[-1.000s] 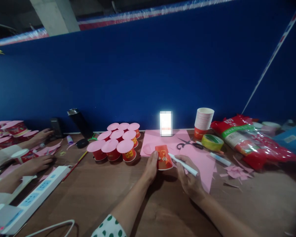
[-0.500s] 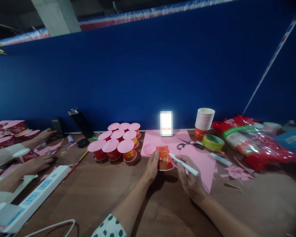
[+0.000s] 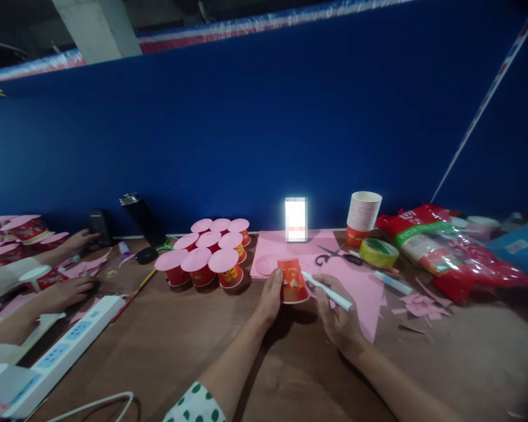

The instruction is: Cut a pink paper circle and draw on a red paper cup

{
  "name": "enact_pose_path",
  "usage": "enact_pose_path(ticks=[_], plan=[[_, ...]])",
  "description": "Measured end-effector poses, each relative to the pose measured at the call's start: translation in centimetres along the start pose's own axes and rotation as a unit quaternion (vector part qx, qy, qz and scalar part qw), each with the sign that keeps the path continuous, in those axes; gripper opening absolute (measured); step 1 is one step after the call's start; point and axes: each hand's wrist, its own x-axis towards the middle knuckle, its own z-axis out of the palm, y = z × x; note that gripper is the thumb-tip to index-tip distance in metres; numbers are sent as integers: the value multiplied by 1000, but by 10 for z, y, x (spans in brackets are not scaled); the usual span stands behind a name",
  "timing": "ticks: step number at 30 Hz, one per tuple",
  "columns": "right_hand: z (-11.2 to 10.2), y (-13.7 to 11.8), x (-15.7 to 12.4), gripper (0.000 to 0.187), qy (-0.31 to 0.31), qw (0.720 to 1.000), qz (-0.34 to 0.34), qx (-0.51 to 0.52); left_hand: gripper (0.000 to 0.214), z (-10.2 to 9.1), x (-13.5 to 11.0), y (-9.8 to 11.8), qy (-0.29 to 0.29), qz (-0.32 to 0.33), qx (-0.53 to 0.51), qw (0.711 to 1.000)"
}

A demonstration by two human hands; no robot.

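Note:
A red paper cup (image 3: 294,282), rim downward and slightly tilted, is gripped on its left side by my left hand (image 3: 270,298). My right hand (image 3: 337,310) is closed around a white marker pen (image 3: 332,293), whose tip end reaches the cup's right edge; whether it touches, I cannot tell. Pink paper sheets (image 3: 365,296) lie behind and to the right of the cup, with a pink paper disc (image 3: 265,265) on them. Black-handled scissors (image 3: 337,255) rest on the paper. To the left stand several red cups (image 3: 198,276) topped with pink discs.
A cup stack (image 3: 364,217), yellow tape roll (image 3: 379,253), another marker (image 3: 393,282), pink scraps (image 3: 420,306) and a red bag of paper cups (image 3: 451,252) are on the right. A lit screen (image 3: 296,220) stands behind. Leftward are a power strip (image 3: 66,346) and a co-worker's hands (image 3: 68,293).
Almost nothing differs. The whole view has shifted slightly, and both hands keep the same hold on the cup and the marker pen.

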Motion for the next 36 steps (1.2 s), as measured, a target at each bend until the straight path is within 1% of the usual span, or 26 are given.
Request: enact_pose_path(ticks=[3,6,11,13,17,19,23,27,36], plan=[[0,0,0,21,1,1000,0,6,51,0,1,-1,1,9,2,1000],[0,-2,0,21,1,1000,-11,-2,51,0,1,-2,7,3,-7,1000],[0,-7,1,19,10,999,-24,-25,51,-1,2,-5,-13,16,-14,1000],[0,-8,0,19,9,999,-22,-26,51,-2,3,-5,-10,20,-4,1000],[-1,-7,0,20,3,1000,-12,-25,50,-1,2,-2,-17,16,11,1000],[-1,-6,0,20,3,1000,-15,-23,49,0,1,1,-25,21,16,999],[-1,-6,0,20,2,1000,-20,-17,51,1,-2,5,-25,21,35,999],[-1,-7,0,19,5,1000,-27,-14,51,1,-2,5,-29,15,34,999],[-1,-5,-1,19,6,1000,-18,-11,52,2,-4,8,-27,9,45,999]])
